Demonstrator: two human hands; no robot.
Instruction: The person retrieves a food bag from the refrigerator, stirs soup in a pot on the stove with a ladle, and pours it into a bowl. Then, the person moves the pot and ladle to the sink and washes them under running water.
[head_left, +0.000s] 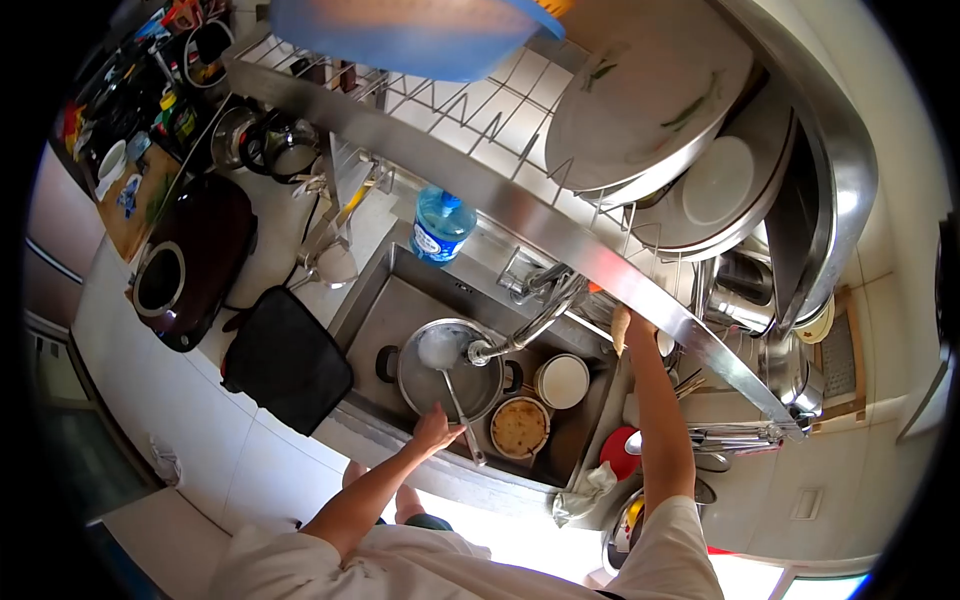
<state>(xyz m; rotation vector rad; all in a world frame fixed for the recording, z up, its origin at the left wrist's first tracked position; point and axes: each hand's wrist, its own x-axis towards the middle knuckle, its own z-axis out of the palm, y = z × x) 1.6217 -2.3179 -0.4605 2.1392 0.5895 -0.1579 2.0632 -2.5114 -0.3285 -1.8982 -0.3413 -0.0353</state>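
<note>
A metal pot [480, 390] with dark handles sits in the steel sink [375, 305], below the faucet [520, 335]. A ladle [455, 405] lies in it, its handle over the pot's rim. My left hand [437, 432] is at the pot's near edge beside the ladle handle, fingers apart. My right arm reaches under the dish rack, and my right hand [638, 325] is by a tan object [620, 328] at the sink's back right; its fingers are mostly hidden. Right of the pot are a white bowl [562, 381] and a bowl with brownish contents [520, 428].
A steel rack [480, 175] holding plates [640, 110] and a blue basin [400, 45] spans above the sink. A blue bottle [441, 228] stands behind it. Left are a black mat [288, 360] and a dark cooker [200, 255]; a cloth [585, 494] lies at right.
</note>
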